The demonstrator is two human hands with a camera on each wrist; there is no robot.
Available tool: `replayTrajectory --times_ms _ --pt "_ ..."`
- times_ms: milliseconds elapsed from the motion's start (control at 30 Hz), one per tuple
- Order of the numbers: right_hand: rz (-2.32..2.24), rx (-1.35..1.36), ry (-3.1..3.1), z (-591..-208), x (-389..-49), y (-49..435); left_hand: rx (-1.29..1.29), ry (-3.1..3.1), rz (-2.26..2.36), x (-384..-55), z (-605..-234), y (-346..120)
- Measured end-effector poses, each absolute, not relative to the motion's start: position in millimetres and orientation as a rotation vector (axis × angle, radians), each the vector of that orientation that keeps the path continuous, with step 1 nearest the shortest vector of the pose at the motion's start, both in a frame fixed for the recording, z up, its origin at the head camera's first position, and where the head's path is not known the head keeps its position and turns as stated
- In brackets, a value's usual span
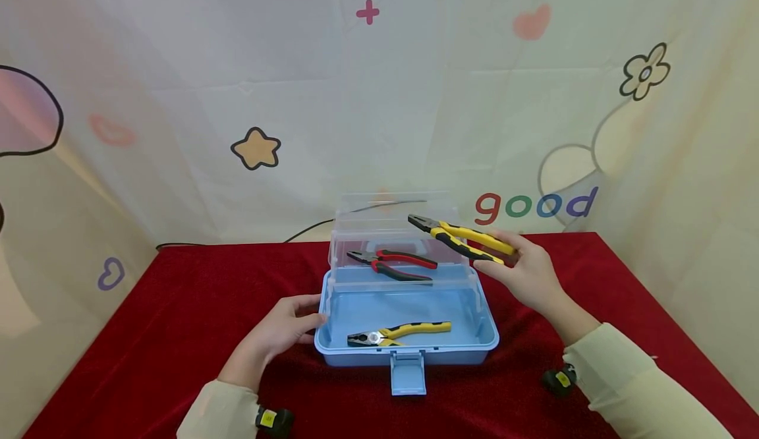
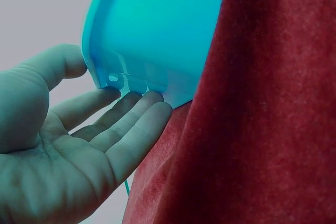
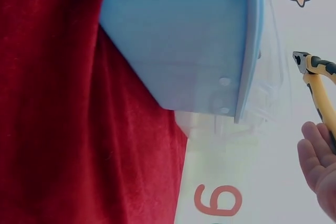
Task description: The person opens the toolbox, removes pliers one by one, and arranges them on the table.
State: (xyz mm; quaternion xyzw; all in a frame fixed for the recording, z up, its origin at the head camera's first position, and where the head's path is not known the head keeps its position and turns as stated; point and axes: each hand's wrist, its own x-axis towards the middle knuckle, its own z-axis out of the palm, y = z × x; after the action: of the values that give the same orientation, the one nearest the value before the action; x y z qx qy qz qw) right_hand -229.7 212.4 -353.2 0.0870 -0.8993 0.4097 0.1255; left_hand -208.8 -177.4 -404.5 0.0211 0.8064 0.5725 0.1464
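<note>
My right hand [image 1: 528, 274] holds yellow-and-black combination pliers [image 1: 456, 234] by the handles, above the right back part of a light blue toolbox [image 1: 406, 358]. Their jaws point left, and the handles are spread somewhat. At the toolbox's left end, my left hand [image 1: 284, 327] rests with its thumb at the rim and nearly straight fingers against the outer wall, as the left wrist view shows. Red-and-black pliers [image 1: 409, 256] lie in the clear tray [image 1: 338, 287] at the back. A second yellow-handled pair of pliers [image 1: 418, 327] lies on the toolbox floor, partly hidden by the front wall.
A clear lid [image 1: 391, 211] stands raised behind the toolbox. Its blue front latch [image 1: 408, 376] hangs down. Red cloth [image 1: 196, 307] covers the table, and a dark cable [image 1: 308, 230] runs behind. A printed curtain [image 1: 379, 96] closes off the back.
</note>
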Motion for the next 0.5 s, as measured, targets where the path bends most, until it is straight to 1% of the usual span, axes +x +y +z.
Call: replayTrajectory --times_ms 500 --pt "1.250 0.201 -2.603 -358.0 -217.8 225.3 0.033 2.318 1.672 -210.0 -407.6 -176.3"
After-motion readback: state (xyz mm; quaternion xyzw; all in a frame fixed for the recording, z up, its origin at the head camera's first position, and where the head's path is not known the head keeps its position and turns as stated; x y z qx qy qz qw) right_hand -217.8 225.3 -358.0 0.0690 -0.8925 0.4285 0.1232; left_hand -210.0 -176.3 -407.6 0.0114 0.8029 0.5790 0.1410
